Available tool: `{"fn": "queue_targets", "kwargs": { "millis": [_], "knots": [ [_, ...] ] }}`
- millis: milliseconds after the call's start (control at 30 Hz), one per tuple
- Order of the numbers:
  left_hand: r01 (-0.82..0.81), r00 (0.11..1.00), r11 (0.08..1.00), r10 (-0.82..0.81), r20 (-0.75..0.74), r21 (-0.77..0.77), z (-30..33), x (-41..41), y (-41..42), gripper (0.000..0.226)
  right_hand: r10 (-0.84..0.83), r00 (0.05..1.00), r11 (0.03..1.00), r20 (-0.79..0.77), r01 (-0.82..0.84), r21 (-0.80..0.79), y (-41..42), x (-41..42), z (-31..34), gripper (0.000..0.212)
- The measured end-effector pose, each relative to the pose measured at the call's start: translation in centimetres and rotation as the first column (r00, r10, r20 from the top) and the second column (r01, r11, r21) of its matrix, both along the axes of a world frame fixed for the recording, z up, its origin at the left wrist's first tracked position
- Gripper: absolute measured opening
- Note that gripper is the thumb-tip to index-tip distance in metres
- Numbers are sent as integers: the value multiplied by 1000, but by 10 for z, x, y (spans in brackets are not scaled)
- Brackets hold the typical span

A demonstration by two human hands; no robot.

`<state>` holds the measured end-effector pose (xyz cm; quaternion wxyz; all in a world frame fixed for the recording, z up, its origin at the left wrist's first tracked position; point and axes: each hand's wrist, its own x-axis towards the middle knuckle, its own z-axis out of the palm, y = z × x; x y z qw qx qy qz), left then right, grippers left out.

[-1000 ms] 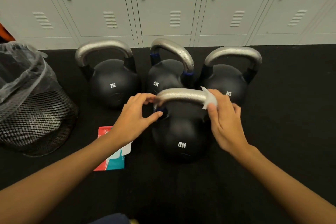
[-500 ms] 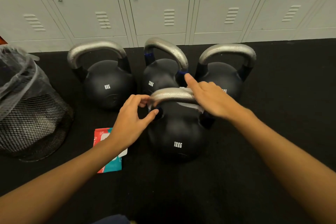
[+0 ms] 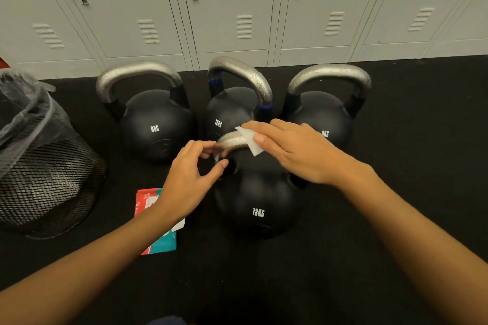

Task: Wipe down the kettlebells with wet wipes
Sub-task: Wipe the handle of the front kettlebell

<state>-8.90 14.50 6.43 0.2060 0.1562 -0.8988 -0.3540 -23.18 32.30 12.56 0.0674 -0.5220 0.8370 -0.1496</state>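
Head view, from left to right: a black mesh bin (image 3: 45,166) lined with clear plastic stands on the black floor (image 3: 396,166), then a red and teal wipes pack (image 3: 155,229) lies partly under the left forearm, its print too small to read. The left hand (image 3: 190,182) pinches the near kettlebell (image 3: 257,200) at the left end of its steel handle (image 3: 233,140), steadying it. The right hand (image 3: 293,150) presses a white wet wipe (image 3: 250,140) flat over that handle, fingers extended, grasping nothing else. Behind stand three more: the left kettlebell (image 3: 155,124) marked "8KG", the middle kettlebell (image 3: 232,111) marked "12KG", the right kettlebell (image 3: 322,119) whose marking is partly hidden by the hand; the near one reads "12KG". Grey lockers (image 3: 237,8) run along the back. The risk, as a judgement: the wipe is only pressed, not wrapped, so it may slide off or bunch and leave the handle's underside unwiped.
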Motion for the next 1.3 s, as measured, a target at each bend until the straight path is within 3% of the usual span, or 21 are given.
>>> {"fn": "queue_targets", "kwargs": {
  "millis": [67, 133, 200, 300, 367, 400, 500, 567, 667, 800, 833, 967, 1067, 1200, 1300],
  "knots": [
    [6, 1000, 1000, -6, 3, 6, 0, 1, -1, 38, -22, 993, 992, 115, 36, -123, 17, -3, -12, 42],
    [14, 1000, 1000, -15, 5, 5, 0, 1, -1, 39, -5, 946, 941, 324, 115, -320, 32, -3, -27, 38],
    [18, 1000, 1000, -18, 8, 6, 1, 2, -2, 39, 15, 795, 849, 606, 309, -427, 41, -1, -43, 36],
    [11, 1000, 1000, -11, 17, 13, 3, 1, -1, 38, -71, 496, 779, 865, 569, -262, 46, -2, -70, 47],
    [9, 1000, 1000, -9, 28, 13, 3, 1, -1, 37, -178, 386, 744, 905, 655, -133, 49, -5, -71, 56],
    [8, 999, 1000, -9, 31, 17, 3, 1, -1, 37, -226, 420, 760, 879, 641, -111, 47, -7, -65, 48],
    [7, 999, 1000, -8, 33, 20, 2, 0, -2, 37, -232, 690, 874, 686, 457, -164, 35, -11, -37, 39],
    [4, 999, 1000, -4, 34, 14, 2, 0, -3, 37, -190, 728, 863, 658, 444, -242, 27, -10, -30, 31],
    [8, 1000, 1000, -8, 25, 0, 2, -1, -2, 36, -186, 632, 766, 752, 573, -292, 29, -5, -45, 38],
    [16, 1000, 1000, -16, 14, -2, 3, -1, -3, 36, -54, 341, 603, 938, 760, -241, 37, 3, -81, 46],
    [19, 1000, 1000, -19, 13, -3, 2, 0, -2, 36, -50, 308, 578, 950, 785, -224, 37, 2, -86, 46],
    [21, 1000, 1000, -21, 16, 4, 2, 0, -2, 37, -77, 420, 697, 904, 671, -252, 34, -12, -71, 48],
    [20, 1000, 1000, -20, 19, 7, 3, 0, -3, 37, -69, 423, 744, 904, 625, -236, 33, -21, -66, 45],
    [19, 1000, 1000, -19, 25, 8, 2, -1, -3, 36, -118, 336, 637, 934, 748, -188, 35, -15, -82, 37],
    [21, 999, 1000, -21, 23, 10, 3, 0, -4, 35, -52, 245, 504, 968, 843, -186, 37, -2, -94, 34]
  ]
}}
